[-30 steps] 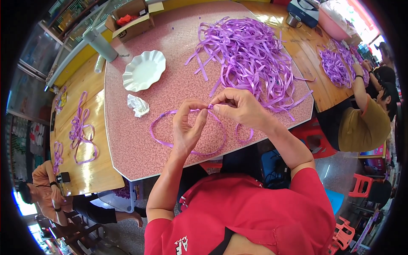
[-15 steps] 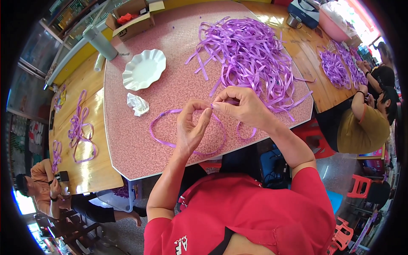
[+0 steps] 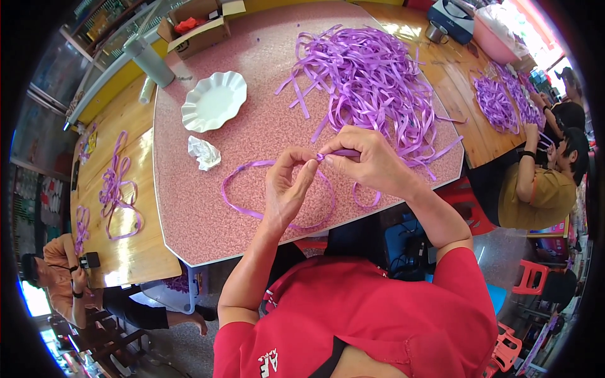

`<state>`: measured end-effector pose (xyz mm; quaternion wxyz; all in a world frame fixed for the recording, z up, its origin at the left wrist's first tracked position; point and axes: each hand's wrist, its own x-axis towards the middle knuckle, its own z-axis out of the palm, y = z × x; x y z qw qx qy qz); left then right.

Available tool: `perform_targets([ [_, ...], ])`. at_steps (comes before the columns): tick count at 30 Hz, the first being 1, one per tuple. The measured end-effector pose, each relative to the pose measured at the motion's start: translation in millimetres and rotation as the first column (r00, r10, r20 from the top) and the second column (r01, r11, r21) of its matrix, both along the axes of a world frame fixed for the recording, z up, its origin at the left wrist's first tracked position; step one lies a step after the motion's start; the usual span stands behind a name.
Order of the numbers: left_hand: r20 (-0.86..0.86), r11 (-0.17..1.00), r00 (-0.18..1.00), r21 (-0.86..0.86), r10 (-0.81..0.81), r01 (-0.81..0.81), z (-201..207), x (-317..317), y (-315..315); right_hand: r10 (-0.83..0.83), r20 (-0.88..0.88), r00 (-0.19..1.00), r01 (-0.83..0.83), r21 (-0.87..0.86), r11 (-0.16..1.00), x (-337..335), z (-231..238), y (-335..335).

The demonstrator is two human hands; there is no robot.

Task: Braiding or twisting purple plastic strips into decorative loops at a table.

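My left hand (image 3: 287,189) and my right hand (image 3: 365,160) meet above a pink speckled table (image 3: 189,214). Both pinch the same purple ribbon strip (image 3: 239,201) at its joined ends, fingertips almost touching. The strip hangs down as a large loop lying on the table below my hands. A big heap of loose purple ribbon strips (image 3: 372,82) lies just beyond my right hand.
A white scalloped dish (image 3: 214,101), a crumpled tissue (image 3: 203,153), a grey cylinder (image 3: 150,62) and an open cardboard box (image 3: 195,28) sit on the far left. Wooden tables hold more ribbon loops (image 3: 116,189). Other people sit at right (image 3: 542,189) and lower left (image 3: 60,277).
My hands have stayed together on the ribbon ends; the left fingers have shifted slightly while working the strip. The loop on the table has barely moved.
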<state>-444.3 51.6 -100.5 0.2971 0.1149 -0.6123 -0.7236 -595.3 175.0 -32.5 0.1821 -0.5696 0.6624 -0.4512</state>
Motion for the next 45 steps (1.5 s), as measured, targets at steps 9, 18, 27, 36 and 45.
perform_targets([
  [9,0.04,1.0,0.999,-0.005,0.006,-0.006,2.1,1.2,-0.1,-0.047,-0.056,0.997,0.046,-0.02,0.999,4.5,3.4,0.7],
  [18,0.042,0.999,0.999,-0.034,0.004,-0.003,0.9,0.8,-0.6,-0.034,-0.127,0.991,0.033,-0.008,0.999,5.0,6.2,3.4],
  [27,0.014,0.997,1.0,-0.073,-0.003,0.004,-1.5,2.7,-1.6,-0.043,-0.035,0.998,0.042,-0.027,0.999,9.3,-0.4,0.4],
  [36,0.008,0.996,1.0,-0.085,0.018,-0.018,-0.3,0.8,-0.6,-0.035,-0.116,0.993,0.027,-0.072,0.997,6.7,-0.6,1.5],
  [45,0.008,0.996,0.999,-0.082,0.032,-0.031,-1.2,1.1,1.0,-0.03,-0.108,0.994,0.024,-0.061,0.998,8.5,-4.3,0.8],
])
